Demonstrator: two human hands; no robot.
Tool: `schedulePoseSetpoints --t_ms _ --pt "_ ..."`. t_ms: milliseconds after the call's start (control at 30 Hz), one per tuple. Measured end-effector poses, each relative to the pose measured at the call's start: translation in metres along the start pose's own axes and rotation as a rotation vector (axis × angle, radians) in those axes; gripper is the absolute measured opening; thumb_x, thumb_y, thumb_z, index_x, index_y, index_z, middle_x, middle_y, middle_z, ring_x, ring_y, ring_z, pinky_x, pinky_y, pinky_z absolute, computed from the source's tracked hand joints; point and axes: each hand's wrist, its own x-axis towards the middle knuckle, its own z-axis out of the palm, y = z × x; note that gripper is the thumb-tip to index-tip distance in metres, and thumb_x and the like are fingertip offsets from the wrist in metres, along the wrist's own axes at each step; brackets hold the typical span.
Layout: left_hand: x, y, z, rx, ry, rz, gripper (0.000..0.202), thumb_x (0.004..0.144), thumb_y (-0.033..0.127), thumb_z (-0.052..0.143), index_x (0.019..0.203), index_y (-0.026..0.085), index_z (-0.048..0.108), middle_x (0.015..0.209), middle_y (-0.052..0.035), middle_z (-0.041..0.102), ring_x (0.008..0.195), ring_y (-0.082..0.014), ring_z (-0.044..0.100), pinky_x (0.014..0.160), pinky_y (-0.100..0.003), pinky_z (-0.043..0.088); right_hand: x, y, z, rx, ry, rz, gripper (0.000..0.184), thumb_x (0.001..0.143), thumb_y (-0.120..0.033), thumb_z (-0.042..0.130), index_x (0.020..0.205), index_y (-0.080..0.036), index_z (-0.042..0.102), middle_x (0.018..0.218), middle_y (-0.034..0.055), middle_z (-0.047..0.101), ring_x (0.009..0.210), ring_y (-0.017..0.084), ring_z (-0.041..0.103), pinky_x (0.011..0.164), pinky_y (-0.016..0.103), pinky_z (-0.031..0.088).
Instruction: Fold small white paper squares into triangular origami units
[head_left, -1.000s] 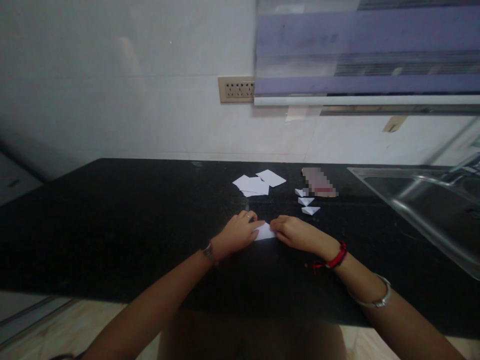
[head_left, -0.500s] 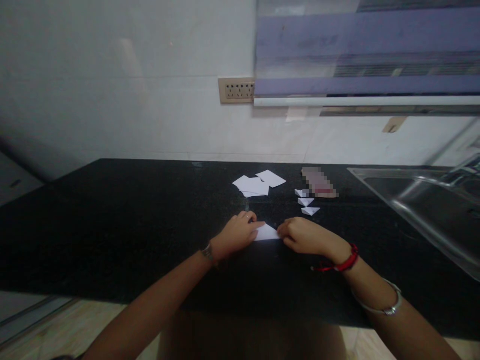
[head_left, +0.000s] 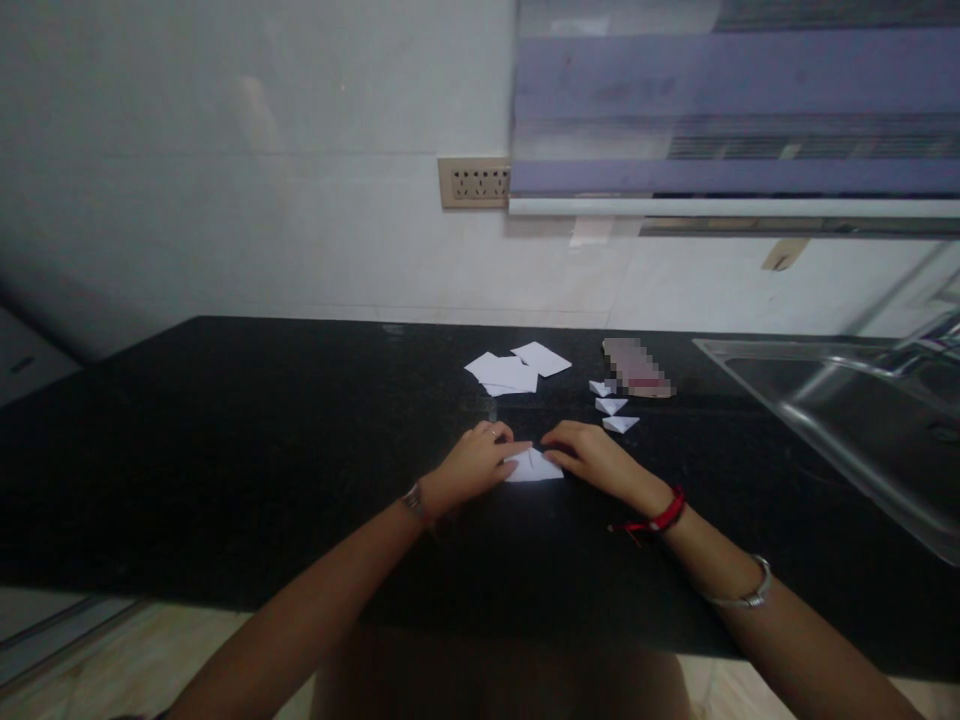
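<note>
A small white folded paper [head_left: 534, 468] lies on the black countertop [head_left: 225, 440] between my two hands. My left hand [head_left: 474, 465] presses its left end with curled fingers. My right hand [head_left: 589, 455] reaches in from the right, its fingers bent over the paper's top right edge. A crease shows down the middle of the paper. Behind it lie three small folded paper triangles [head_left: 613, 406] and a loose pile of white paper squares [head_left: 514, 368].
A flat pixelated object [head_left: 637, 367] lies near the wall behind the triangles. A steel sink [head_left: 847, 410] is set into the counter at the right. A wall socket [head_left: 474, 182] sits on the tiled wall, beside a shelf or hood [head_left: 735, 120] overhead.
My right hand has shifted left and up over the paper, folding its right part inward. A centre crease now shows. My left hand has stayed in place.
</note>
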Motion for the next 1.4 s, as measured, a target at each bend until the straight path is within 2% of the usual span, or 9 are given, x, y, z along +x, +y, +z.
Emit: schedulePoseSetpoints --t_ms 133,267,400,600,700,867,1000,1233,1400 --pt "0.001 0.0 0.0 -0.038 0.009 -0.054 0.04 0.079 0.029 0.046 0.117 0.02 0.042 0.105 -0.0058 0.049 0.096 -0.0185 0.041 0.082 -0.03 0.035 0.001 0.004 0.009 0.045 -0.055 -0.106 0.02 0.081 -0.02 0.046 0.087 -0.015 0.064 0.083 0.0064 0.058 0.076 0.014 0.054 0.071 0.024 0.041" --pt "0.0 0.0 0.001 -0.056 0.052 -0.183 0.034 0.075 0.038 0.05 0.1 0.015 0.053 0.099 -0.0077 0.049 0.093 -0.0206 0.042 0.081 -0.032 0.036 0.001 0.003 0.008 0.036 -0.089 -0.136 0.022 0.082 -0.019 0.043 0.092 -0.016 0.063 0.085 0.0067 0.056 0.077 0.013 0.053 0.07 0.023 0.042" --pt "-0.001 0.004 0.001 -0.115 0.093 -0.287 0.033 0.069 0.045 0.054 0.084 0.015 0.054 0.09 -0.0065 0.049 0.088 -0.0209 0.044 0.076 -0.032 0.037 0.002 0.002 0.009 0.033 -0.109 -0.156 0.022 0.083 -0.021 0.042 0.087 -0.016 0.064 0.085 0.0061 0.055 0.076 0.013 0.053 0.07 0.023 0.041" --pt "0.002 0.01 0.0 -0.266 0.124 -0.403 0.023 0.067 0.032 0.057 0.081 0.015 0.049 0.076 -0.0027 0.053 0.074 -0.0166 0.048 0.065 -0.026 0.038 0.002 -0.001 0.011 0.035 -0.122 -0.162 0.022 0.082 -0.02 0.043 0.092 -0.016 0.062 0.086 0.0062 0.054 0.077 0.013 0.052 0.071 0.023 0.041" --pt "0.002 0.013 -0.003 -0.327 0.112 -0.409 0.018 0.07 0.025 0.053 0.085 0.016 0.047 0.069 0.0005 0.053 0.066 -0.0137 0.049 0.059 -0.024 0.036 0.002 -0.005 0.009 0.038 -0.126 -0.155 0.023 0.082 -0.02 0.043 0.096 -0.015 0.061 0.087 0.0065 0.053 0.077 0.013 0.052 0.071 0.023 0.041" --pt "0.002 0.019 -0.005 -0.221 0.12 -0.432 0.016 0.072 0.03 0.05 0.081 0.017 0.049 0.072 -0.001 0.052 0.068 -0.0146 0.049 0.058 -0.025 0.035 0.002 -0.009 0.006 0.037 -0.135 -0.143 0.023 0.082 -0.02 0.043 0.098 -0.015 0.059 0.084 0.0066 0.052 0.075 0.013 0.052 0.069 0.024 0.041" --pt "0.003 0.018 -0.003 -0.178 0.112 -0.43 0.012 0.07 0.021 0.05 0.082 0.018 0.048 0.074 -0.0005 0.051 0.069 -0.0142 0.048 0.06 -0.025 0.036 0.003 -0.009 0.008 0.022 -0.147 -0.148 0.023 0.083 -0.021 0.043 0.098 -0.015 0.059 0.083 0.0065 0.052 0.074 0.013 0.052 0.068 0.024 0.041" --pt "0.003 0.017 0.003 -0.29 0.177 -0.364 0.023 0.067 0.02 0.056 0.087 0.016 0.045 0.079 -0.0009 0.048 0.075 -0.015 0.045 0.066 -0.026 0.038 0.003 -0.011 0.011 0.01 -0.148 -0.149 0.022 0.083 -0.022 0.041 0.094 -0.015 0.06 0.081 0.0061 0.051 0.072 0.013 0.051 0.067 0.023 0.041" --pt "0.003 0.019 0.003 -0.322 0.191 -0.347 0.023 0.066 0.015 0.054 0.087 0.015 0.044 0.083 -0.0027 0.047 0.078 -0.0155 0.044 0.069 -0.027 0.038 0.003 -0.013 0.009 -0.011 -0.168 -0.158 0.023 0.084 -0.022 0.039 0.095 -0.015 0.058 0.081 0.0056 0.051 0.072 0.013 0.051 0.066 0.023 0.04"
